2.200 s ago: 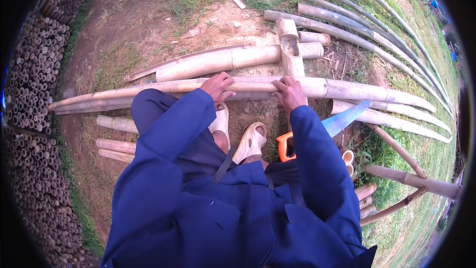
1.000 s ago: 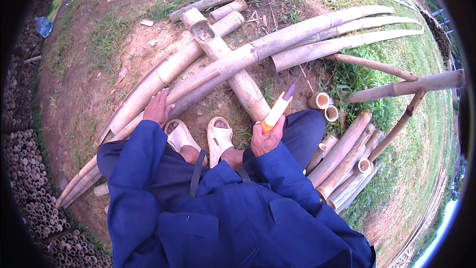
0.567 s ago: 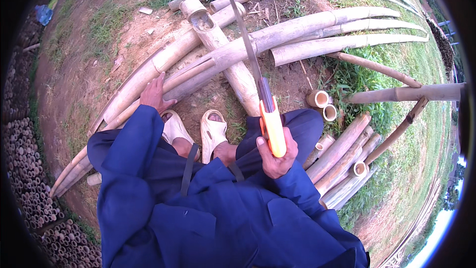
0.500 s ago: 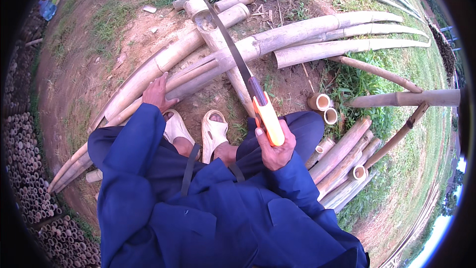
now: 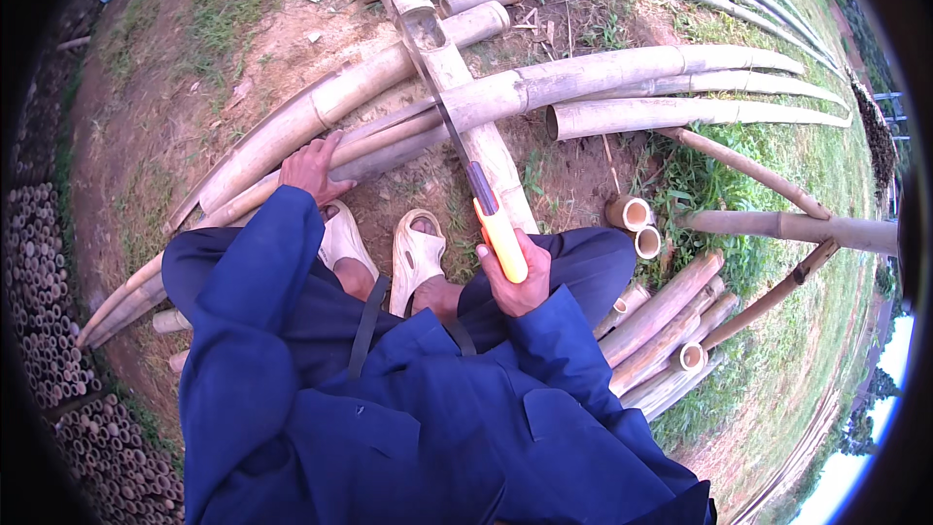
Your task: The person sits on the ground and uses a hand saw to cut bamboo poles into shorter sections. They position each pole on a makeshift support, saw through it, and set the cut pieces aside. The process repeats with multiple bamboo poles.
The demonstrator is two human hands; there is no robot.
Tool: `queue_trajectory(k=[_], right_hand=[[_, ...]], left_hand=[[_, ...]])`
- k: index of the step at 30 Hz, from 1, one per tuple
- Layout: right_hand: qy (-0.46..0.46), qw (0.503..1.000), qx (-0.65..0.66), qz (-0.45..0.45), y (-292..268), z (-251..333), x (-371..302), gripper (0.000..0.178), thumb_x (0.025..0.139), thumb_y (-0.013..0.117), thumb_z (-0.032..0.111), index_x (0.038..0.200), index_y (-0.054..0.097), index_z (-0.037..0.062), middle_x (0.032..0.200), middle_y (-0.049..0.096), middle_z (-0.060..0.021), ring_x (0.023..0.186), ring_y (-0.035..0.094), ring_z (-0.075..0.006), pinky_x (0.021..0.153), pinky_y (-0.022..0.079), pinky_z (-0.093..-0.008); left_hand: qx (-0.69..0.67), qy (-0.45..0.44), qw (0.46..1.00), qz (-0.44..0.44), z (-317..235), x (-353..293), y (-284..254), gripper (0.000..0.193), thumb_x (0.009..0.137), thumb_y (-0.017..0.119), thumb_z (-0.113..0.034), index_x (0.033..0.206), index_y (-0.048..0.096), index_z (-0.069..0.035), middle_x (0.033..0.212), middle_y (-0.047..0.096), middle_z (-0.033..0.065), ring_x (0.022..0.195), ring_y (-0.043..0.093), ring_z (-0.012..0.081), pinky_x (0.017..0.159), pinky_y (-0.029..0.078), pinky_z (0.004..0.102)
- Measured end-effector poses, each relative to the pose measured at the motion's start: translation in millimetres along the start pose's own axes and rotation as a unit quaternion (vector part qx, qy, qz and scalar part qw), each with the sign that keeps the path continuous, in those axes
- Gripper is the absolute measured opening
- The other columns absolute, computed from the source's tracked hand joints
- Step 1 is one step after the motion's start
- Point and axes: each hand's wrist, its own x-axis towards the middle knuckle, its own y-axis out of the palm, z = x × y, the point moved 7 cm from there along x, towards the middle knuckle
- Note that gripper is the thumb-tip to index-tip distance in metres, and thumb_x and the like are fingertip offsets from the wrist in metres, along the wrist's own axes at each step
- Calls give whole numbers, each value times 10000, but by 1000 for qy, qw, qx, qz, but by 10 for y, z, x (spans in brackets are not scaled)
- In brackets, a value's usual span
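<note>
Right hand grips saw; left hand laid unclenched on bamboo pole, which lies across notched log. Blade over pole, contact unclear. Best: pole pressed steady, blade square.

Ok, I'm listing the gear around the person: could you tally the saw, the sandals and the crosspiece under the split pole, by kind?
Saw: 1
Sandals: 2
Crosspiece: 1
Total: 4
</note>
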Motion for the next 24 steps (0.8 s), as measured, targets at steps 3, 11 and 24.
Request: queue_trajectory(k=[3, 11, 24], right_hand=[[38, 998, -12, 41, 53, 47, -35, 149, 916, 785, 56, 990, 671, -4, 690, 619, -78, 585, 597, -166, 594, 492, -312], [46, 997, -24, 51, 49, 234, 24, 209, 950, 756, 50, 1127, 705, -49, 773, 667, -54, 698, 593, -100, 657, 495, -280], [113, 988, -49, 96, 47, 27, 0, 183, 959, 742, 52, 1109, 714, -48, 832, 684, -13, 755, 597, -78, 689, 505, -277]], left_hand=[[-5, 5, 1000, 1, 66, -31, 15, 950, 728, 881, -492, 1522, 462, -182, 1230, 659, 160, 1126, 677, 373, 960, 555, 495], [1, 15, 1000, -12, 53, 9, 55, 937, 745, 870, -493, 1521, 466, -159, 1221, 660, 161, 1116, 678, 389, 953, 553, 491], [-10, 17, 1000, -15, 77, -76, 78, 940, 744, 850, -563, 1504, 484, -148, 1199, 665, 171, 1099, 684, 408, 943, 556, 505]])
